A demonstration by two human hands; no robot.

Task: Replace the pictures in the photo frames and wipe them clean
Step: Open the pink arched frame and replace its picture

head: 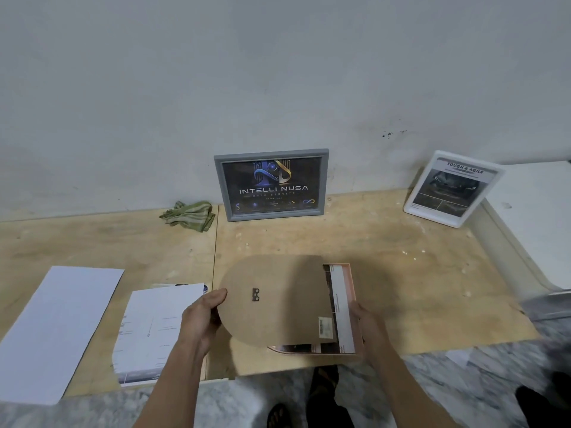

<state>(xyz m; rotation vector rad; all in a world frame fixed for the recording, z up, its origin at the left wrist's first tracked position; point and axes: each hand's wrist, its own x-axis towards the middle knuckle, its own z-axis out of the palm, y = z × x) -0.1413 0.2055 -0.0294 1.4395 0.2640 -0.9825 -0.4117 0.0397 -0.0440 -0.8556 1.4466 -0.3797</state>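
A pinkish photo frame [350, 274] lies face down near the front of the plywood table [386, 251]. A picture [340, 304] shows in its open back. Over it I hold a brown backing board [278, 301] with a small metal hanger; the board is shifted left, leaving the frame's right part uncovered. My left hand [200, 316] grips the board's left edge. My right hand [366, 325] rests on the frame's right side. A grey frame [227, 186] with a dark poster leans on the wall. A white frame [412, 199] stands at the right.
A crumpled green cloth [188, 215] lies by the wall, left of the grey frame. Two stacks of white paper sheets [58, 329] [154, 329] lie at the front left. A white ledge [531, 205] borders the table on the right. Feet show below the table edge.
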